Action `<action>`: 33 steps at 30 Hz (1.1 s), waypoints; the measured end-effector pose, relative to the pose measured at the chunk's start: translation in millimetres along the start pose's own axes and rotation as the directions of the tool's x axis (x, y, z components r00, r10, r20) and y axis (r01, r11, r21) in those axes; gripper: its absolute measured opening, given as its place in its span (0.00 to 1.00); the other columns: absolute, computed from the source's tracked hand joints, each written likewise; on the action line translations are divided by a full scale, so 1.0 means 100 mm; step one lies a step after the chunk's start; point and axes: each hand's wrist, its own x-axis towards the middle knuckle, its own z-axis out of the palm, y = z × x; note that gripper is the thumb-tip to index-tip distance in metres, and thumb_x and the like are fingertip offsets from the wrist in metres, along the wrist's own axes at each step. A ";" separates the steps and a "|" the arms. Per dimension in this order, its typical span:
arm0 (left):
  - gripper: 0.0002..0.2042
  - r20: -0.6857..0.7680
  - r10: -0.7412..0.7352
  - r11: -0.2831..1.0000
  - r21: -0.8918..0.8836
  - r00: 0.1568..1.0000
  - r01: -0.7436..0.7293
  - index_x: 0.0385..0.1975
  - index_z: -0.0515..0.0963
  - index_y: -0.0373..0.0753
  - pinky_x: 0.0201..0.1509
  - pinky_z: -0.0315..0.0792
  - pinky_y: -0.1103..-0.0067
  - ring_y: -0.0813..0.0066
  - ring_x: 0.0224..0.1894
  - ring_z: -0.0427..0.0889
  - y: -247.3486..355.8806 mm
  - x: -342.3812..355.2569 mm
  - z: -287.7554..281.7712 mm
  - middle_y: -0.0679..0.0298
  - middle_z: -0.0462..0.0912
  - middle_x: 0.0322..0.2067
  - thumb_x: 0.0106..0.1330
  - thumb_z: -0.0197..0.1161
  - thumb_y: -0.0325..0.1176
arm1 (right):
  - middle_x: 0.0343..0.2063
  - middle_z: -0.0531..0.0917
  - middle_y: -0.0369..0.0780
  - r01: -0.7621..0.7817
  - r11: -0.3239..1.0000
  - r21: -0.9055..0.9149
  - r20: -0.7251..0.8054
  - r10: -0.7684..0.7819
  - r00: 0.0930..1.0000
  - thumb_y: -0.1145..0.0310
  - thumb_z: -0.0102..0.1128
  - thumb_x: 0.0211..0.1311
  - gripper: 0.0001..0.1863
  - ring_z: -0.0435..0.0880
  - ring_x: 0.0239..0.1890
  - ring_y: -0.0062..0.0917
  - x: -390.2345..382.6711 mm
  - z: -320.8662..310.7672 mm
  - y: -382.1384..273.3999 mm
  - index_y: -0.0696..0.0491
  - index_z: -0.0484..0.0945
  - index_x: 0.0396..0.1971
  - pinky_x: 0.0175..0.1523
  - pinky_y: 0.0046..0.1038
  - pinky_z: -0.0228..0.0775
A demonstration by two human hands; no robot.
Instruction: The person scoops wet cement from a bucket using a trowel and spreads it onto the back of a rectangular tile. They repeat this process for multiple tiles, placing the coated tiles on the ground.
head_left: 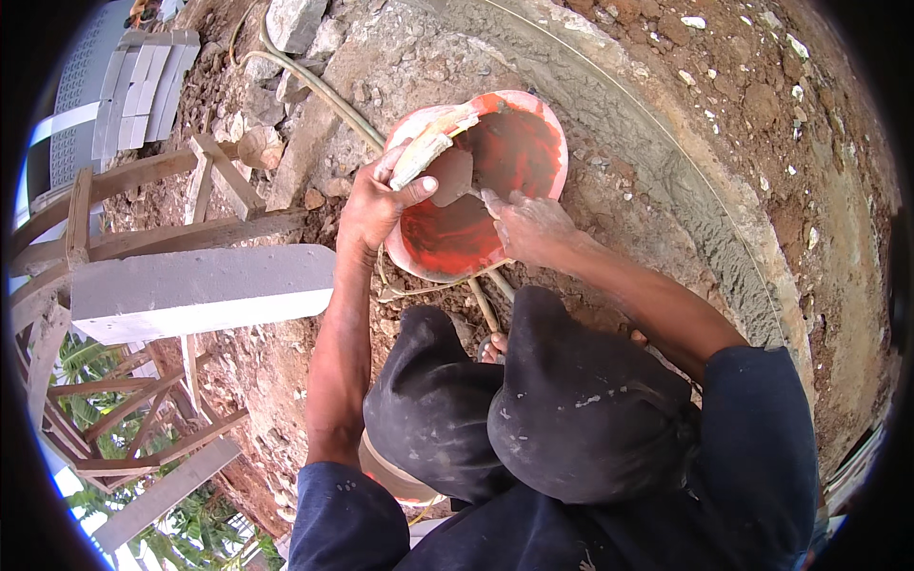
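Observation:
An orange-red bucket coated inside with grey-brown residue sits in front of my knees. My left hand is closed on a pale, crusted piece at its left rim; I cannot make out what this piece is. My right hand grips a small trowel whose grey, muddy blade is inside the bucket, close beside the pale piece.
A pale grey block rests by wooden trestles at left. Stacked slabs, rocks and hoses lie at upper left. A wet mortar strip with a taut string curves along the right beside rubbly soil.

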 end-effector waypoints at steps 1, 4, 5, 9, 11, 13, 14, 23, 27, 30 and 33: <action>0.32 0.004 0.005 0.999 0.036 1.000 -0.005 0.59 0.73 0.31 0.65 0.64 0.75 0.74 0.58 0.74 0.02 0.01 0.08 0.59 0.78 0.56 0.53 0.76 0.29 | 0.35 0.84 0.54 0.013 0.998 -0.064 0.054 -0.010 0.998 0.69 0.55 0.58 0.24 0.85 0.39 0.47 -0.02 0.14 0.19 0.65 0.69 0.54 0.44 0.46 0.78; 0.32 -0.043 0.062 0.989 0.138 0.997 -0.056 0.59 0.73 0.31 0.70 0.59 0.74 0.70 0.66 0.68 -0.07 -0.07 0.10 0.51 0.67 0.66 0.53 0.77 0.31 | 0.33 0.84 0.54 0.023 0.999 -0.047 0.049 -0.021 0.999 0.71 0.55 0.57 0.23 0.85 0.40 0.47 0.03 -0.02 0.04 0.65 0.69 0.53 0.44 0.46 0.78; 0.31 -0.039 0.053 0.995 0.087 0.998 -0.050 0.59 0.74 0.32 0.70 0.60 0.74 0.71 0.65 0.69 0.01 -0.01 0.08 0.52 0.70 0.64 0.53 0.76 0.30 | 0.33 0.84 0.54 0.009 1.000 -0.016 0.030 -0.009 0.999 0.72 0.54 0.57 0.23 0.85 0.40 0.46 0.01 -0.10 -0.03 0.65 0.69 0.53 0.44 0.46 0.78; 0.28 -0.044 0.075 0.997 -0.013 0.996 -0.075 0.58 0.75 0.31 0.66 0.64 0.76 0.75 0.57 0.75 -0.03 -0.01 0.11 0.61 0.80 0.55 0.55 0.74 0.27 | 0.35 0.85 0.54 -0.204 0.979 -0.014 -0.059 0.203 0.977 0.69 0.57 0.57 0.22 0.86 0.39 0.46 0.09 -0.06 0.17 0.64 0.72 0.49 0.45 0.46 0.78; 0.27 -0.094 0.119 0.993 0.013 0.988 -0.118 0.57 0.74 0.29 0.63 0.66 0.76 0.76 0.55 0.76 0.06 -0.01 0.15 0.61 0.81 0.53 0.56 0.73 0.26 | 0.33 0.85 0.53 -0.100 0.993 -0.067 -0.137 0.090 0.986 0.68 0.57 0.57 0.21 0.87 0.37 0.46 -0.05 -0.03 0.20 0.64 0.73 0.49 0.44 0.44 0.79; 0.27 -0.088 0.059 0.998 0.004 0.994 -0.059 0.57 0.74 0.29 0.64 0.66 0.76 0.76 0.55 0.76 0.03 -0.03 0.07 0.60 0.81 0.53 0.56 0.73 0.26 | 0.31 0.86 0.51 -0.097 0.993 -0.072 0.070 0.102 0.992 0.69 0.54 0.59 0.20 0.87 0.37 0.44 -0.08 -0.38 -0.08 0.64 0.73 0.50 0.43 0.43 0.80; 0.27 -0.072 0.023 1.000 -0.016 0.997 -0.024 0.57 0.74 0.29 0.64 0.66 0.76 0.76 0.55 0.76 0.02 -0.08 0.07 0.60 0.81 0.53 0.57 0.73 0.26 | 0.31 0.86 0.50 -0.147 0.988 -0.043 0.031 0.148 0.988 0.69 0.54 0.59 0.21 0.87 0.37 0.44 0.01 -0.36 -0.08 0.64 0.73 0.50 0.43 0.43 0.79; 0.27 -0.196 0.111 0.992 -0.036 0.974 -0.120 0.58 0.72 0.27 0.64 0.64 0.76 0.73 0.55 0.76 0.03 -0.08 0.44 0.58 0.80 0.53 0.57 0.70 0.24 | 0.49 0.79 0.56 -0.117 0.896 0.428 0.089 0.088 0.992 0.59 0.42 0.71 0.23 0.78 0.55 0.47 -0.29 -0.01 0.02 0.61 0.73 0.55 0.60 0.44 0.67; 0.24 -0.149 0.135 0.989 -0.045 0.980 -0.143 0.55 0.75 0.30 0.57 0.69 0.78 0.76 0.50 0.78 0.10 -0.02 0.39 0.63 0.82 0.49 0.57 0.69 0.21 | 0.49 0.79 0.54 -0.053 0.932 0.358 0.117 0.011 0.993 0.57 0.40 0.72 0.23 0.76 0.55 0.48 -0.62 0.57 0.46 0.59 0.73 0.54 0.59 0.46 0.66; 0.23 -0.086 0.139 0.990 0.031 0.987 -0.137 0.55 0.76 0.31 0.56 0.70 0.78 0.76 0.48 0.78 0.14 0.07 0.31 0.64 0.82 0.48 0.57 0.70 0.22 | 0.49 0.79 0.54 -0.227 0.967 0.113 0.258 0.193 0.947 0.57 0.40 0.72 0.22 0.76 0.56 0.47 -0.28 0.01 0.55 0.58 0.75 0.51 0.59 0.47 0.66; 0.24 -0.061 0.098 0.995 0.036 0.993 -0.096 0.56 0.75 0.31 0.58 0.68 0.78 0.75 0.50 0.77 0.17 0.11 0.35 0.64 0.82 0.49 0.57 0.70 0.22 | 0.44 0.82 0.53 -0.128 0.990 0.066 0.229 0.110 0.967 0.53 0.42 0.72 0.22 0.79 0.50 0.49 -0.30 -0.15 0.72 0.54 0.75 0.50 0.56 0.49 0.68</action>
